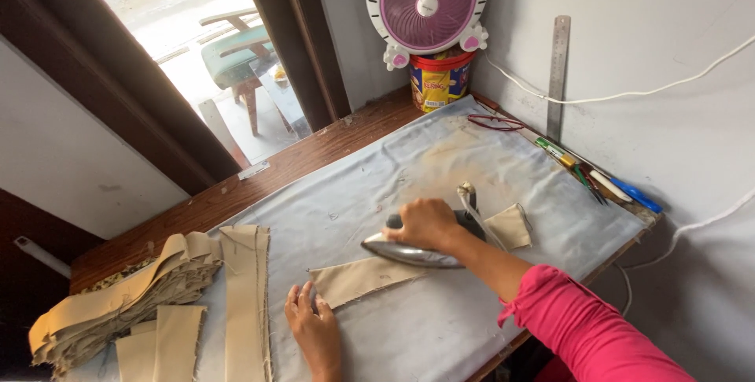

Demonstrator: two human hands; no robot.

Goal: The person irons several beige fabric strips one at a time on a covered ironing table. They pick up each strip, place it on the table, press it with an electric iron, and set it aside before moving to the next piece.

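My right hand (425,223) grips the handle of a flat iron (409,253) that rests on a long beige fabric strip (354,280). The strip's far end (511,226) shows beyond the iron. My left hand (313,327) lies flat with fingers spread, pressing the near end of that strip onto the pale grey ironing cloth (440,162). A pink sleeve (582,327) covers my right arm.
A heap of beige fabric pieces (134,295) and more strips (244,295) lie at the left. A pink fan (425,1) stands on a tin (439,79) at the back. Steel ruler (557,75), pens (598,181) and white cable (629,95) along the wall. Open doorway at the left.
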